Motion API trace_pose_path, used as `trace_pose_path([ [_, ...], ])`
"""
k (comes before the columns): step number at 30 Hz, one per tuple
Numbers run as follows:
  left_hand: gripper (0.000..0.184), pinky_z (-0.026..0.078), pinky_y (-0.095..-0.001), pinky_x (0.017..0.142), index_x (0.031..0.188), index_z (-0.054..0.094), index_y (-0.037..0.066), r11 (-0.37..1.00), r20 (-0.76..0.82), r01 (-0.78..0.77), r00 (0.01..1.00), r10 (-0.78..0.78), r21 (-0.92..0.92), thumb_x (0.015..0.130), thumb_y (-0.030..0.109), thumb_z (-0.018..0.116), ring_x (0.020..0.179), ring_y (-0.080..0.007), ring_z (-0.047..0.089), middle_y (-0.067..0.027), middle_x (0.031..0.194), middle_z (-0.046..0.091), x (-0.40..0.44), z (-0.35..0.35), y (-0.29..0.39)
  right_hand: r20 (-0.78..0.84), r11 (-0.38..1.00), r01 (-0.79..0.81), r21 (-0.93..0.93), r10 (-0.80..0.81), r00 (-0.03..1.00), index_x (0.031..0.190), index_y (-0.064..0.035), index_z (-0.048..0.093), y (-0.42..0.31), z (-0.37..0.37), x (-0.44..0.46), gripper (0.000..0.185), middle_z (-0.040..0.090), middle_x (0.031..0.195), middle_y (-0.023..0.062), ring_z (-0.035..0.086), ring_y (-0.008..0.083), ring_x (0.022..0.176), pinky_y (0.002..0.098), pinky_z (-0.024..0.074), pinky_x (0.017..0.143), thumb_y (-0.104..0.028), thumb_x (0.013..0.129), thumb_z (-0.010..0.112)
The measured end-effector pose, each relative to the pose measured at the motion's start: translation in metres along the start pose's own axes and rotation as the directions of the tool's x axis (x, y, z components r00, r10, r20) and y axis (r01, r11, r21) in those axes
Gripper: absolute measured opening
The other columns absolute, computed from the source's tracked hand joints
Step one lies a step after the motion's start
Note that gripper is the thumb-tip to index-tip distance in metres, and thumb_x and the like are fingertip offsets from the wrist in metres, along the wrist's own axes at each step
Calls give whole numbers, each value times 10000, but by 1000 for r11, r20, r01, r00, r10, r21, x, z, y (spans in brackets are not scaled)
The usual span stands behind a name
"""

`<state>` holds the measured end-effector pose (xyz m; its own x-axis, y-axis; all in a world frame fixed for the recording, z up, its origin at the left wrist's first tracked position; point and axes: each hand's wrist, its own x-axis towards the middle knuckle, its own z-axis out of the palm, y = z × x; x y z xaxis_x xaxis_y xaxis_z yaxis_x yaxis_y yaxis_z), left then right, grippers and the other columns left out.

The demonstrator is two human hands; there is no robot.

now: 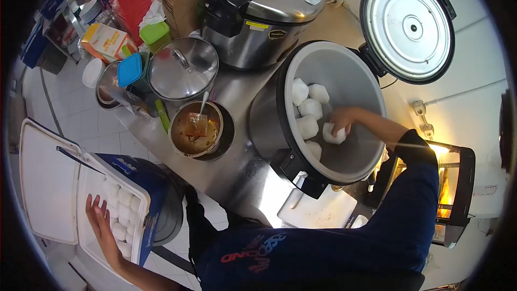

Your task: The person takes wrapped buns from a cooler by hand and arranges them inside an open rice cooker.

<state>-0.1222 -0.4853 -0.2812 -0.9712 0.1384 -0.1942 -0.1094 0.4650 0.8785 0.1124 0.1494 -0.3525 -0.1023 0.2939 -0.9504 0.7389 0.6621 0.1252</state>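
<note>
My right hand (344, 120) reaches into the large grey-lined rice warmer (353, 70), its fingers closed on a white rounded bundle (334, 134). Several similar bundles (310, 109) lie along the left side of the pot. The warmer's round lid (413, 28) stands open behind it. Over the blue and white cooler box (141, 237) my left hand (103, 231) is spread, with nothing in it. Rows of white bundles (121, 205) fill part of this cooler, and its lid (47, 183) is swung open. What the bundles contain does not show.
A second, closed rice cooker (264, 37) stands at the back of the steel counter (237, 151). Beside it are a lidded pot (183, 68) and a sauce pot (180, 143) with a ladle. A white cutting board (318, 208) and a lit glass display case (449, 183) lie right.
</note>
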Motion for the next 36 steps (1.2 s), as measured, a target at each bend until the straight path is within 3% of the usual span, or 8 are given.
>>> trace_pose_path([
  [5, 615, 263, -407, 1034, 1354, 313, 149, 998, -68, 63, 996, -63, 6, 882, 535, 395, 1244, -284, 362, -141, 1346, 361, -8, -9, -13, -431, 999, 0, 48, 21, 902, 1061, 51, 550, 11, -40, -19, 626, 597, 971, 199, 635, 294, 759, 369, 553, 596, -289, 570, 737],
  [8, 606, 242, -404, 1045, 1352, 313, 134, 997, -56, 71, 996, -73, -40, 888, 513, 402, 1241, -280, 367, -146, 1334, 374, -11, -5, -16, -657, 901, -66, -430, -261, 707, 1073, 15, 552, 24, -29, 7, 594, 603, 969, 196, 597, 316, 891, 417, 501, 778, -275, 582, 721],
  [14, 609, 264, -398, 1033, 1359, 310, 142, 994, -91, 109, 990, -108, 3, 885, 511, 413, 1239, -277, 370, -145, 1330, 381, -19, -17, -22, -188, 739, 50, -672, -235, 954, 1096, -6, 532, 15, -24, 38, 570, 549, 1089, 210, 551, 349, 978, 431, 441, 863, -259, 614, 702],
  [17, 617, 270, -396, 1028, 1360, 310, 145, 990, -96, 143, 985, -143, -7, 880, 517, 420, 1239, -275, 369, -148, 1330, 381, -22, -33, -36, -274, 685, -78, -724, -181, 945, 1088, 11, 521, 51, -13, 98, 522, 557, 1072, 209, 574, 310, 946, 427, 477, 801, -211, 643, 679],
  [20, 628, 266, -398, 1028, 1365, 299, 146, 980, -114, 198, 973, -199, -27, 877, 520, 424, 1242, -278, 364, -153, 1342, 368, -21, -53, -62, -668, 854, -246, -459, -150, 729, 993, 31, 569, 34, -1, 62, 409, 590, 1002, 211, 590, 257, 937, 387, 506, 732, -188, 664, 675],
  [23, 634, 264, -401, 1029, 1371, 285, 147, 970, -158, 244, 958, -237, 22, 876, 515, 431, 1241, -284, 363, -155, 1353, 356, -18, -76, -95, -113, 950, -185, -250, 161, 980, 851, 9, 619, 11, -13, 37, 363, 604, 967, 234, 593, 221, 960, 336, 515, 683, -309, 695, 699],
  [30, 644, 258, -402, 1026, 1370, 284, 150, 950, -169, 312, 936, -308, 1, 866, 514, 452, 1238, -290, 366, -156, 1356, 352, -28, -103, -134, -151, 676, -130, -725, 28, 988, 958, -7, 659, -24, 41, 20, 854, 624, 1029, 143, 585, 305, 972, 386, 461, 851, -733, 507, 652],
  [36, 644, 256, -407, 1025, 1363, 294, 146, 940, -191, 342, 922, -338, -9, 863, 519, 452, 1230, -291, 375, -156, 1355, 349, -45, -114, -155, -98, 710, -110, -696, 57, 994, 1076, 19, 551, -14, 44, 41, 876, 604, 1032, 186, 591, 302, 953, 386, 470, 838, -593, 480, 743],
])
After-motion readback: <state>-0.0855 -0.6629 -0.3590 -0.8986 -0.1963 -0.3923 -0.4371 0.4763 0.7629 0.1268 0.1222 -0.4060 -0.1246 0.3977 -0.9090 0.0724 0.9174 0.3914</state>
